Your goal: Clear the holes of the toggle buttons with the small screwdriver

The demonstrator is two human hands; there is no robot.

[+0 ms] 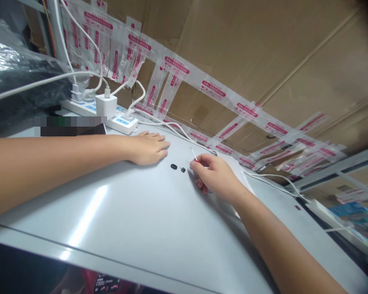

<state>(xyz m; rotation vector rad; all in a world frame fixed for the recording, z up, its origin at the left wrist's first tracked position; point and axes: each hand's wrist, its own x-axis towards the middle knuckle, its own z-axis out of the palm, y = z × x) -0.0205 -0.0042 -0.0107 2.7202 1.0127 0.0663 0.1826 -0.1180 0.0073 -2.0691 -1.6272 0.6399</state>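
My left hand (149,148) lies flat on the grey tabletop (125,220), fingers stretched out and holding nothing. Between the thumb and fingers of my right hand (213,173) is a small screwdriver (194,153). Its thin metal shaft points up and to the left, and a bit of red shows at the grip; the rest of the handle is hidden by the fingers. Two small black parts lie on the table between my hands: an oval piece (173,166) and, nearer my right hand, a smaller irregular piece (183,170). Neither hand touches them.
Behind my left hand stands a white power strip (122,123) with a charger (106,106) and cables. White paper (233,165) lies partly under my right arm. Taped cardboard (233,61) walls the back. Plastic-wrapped dark goods (24,77) sit at left.
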